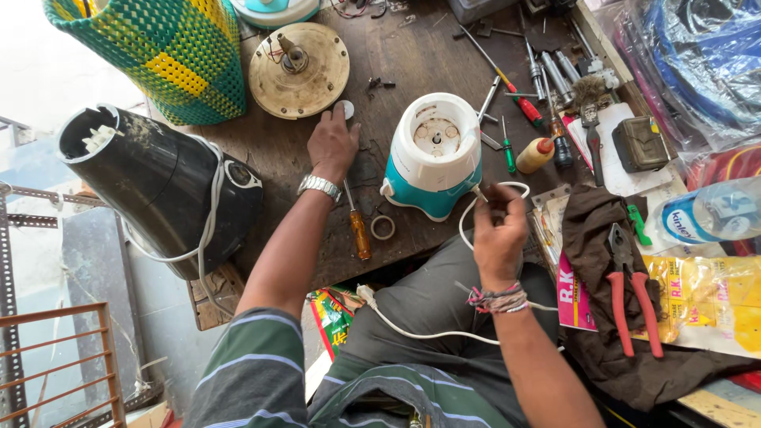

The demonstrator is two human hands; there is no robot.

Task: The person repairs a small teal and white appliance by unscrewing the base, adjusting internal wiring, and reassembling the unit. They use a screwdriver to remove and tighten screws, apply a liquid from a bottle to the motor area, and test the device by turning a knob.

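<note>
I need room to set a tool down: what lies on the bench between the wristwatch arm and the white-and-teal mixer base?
In the head view, an orange-handled screwdriver and a small tape ring lie there.

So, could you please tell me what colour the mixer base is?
The mixer base is white on top and teal below, seen in the head view.

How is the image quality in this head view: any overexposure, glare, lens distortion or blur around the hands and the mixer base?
Head view: daylight is even and the mixer base, left hand and right hand are sharp; the upper-left corner beyond the woven basket is blown out white; glare sits on the plastic bags at the upper right; the wide lens bends the edges, visibly at the metal rack.
</note>
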